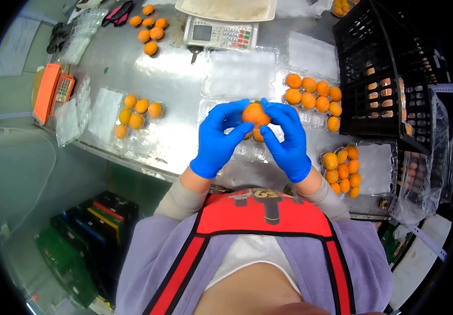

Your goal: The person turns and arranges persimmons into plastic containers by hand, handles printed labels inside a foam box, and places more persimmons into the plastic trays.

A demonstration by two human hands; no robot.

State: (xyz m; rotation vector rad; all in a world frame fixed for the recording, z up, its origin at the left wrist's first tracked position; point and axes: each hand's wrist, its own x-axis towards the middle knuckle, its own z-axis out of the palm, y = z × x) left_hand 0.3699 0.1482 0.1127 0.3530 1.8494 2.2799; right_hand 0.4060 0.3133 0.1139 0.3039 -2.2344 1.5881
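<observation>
In front of my chest, a round orange fruit (256,114) with a bit of green at its top is held between both hands. My left hand (220,137), in a blue glove, pinches it from the left with thumb and fingers. From the other side, the gloved fingers of my right hand (289,140) close on the same fruit. Beneath them lies a clear plastic clamshell (244,153), its lid (239,73) folded back with a white pad on it. More orange fruit (258,135) sits in it, partly hidden by my hands.
Partly filled clamshells hold fruit (136,122) on the left and more fruit (322,104) on the right. A fuller pack (343,170) lies nearer me. Loose fruit (156,33) and a scale (221,32) are farther back. A black crate (386,92) stands at right.
</observation>
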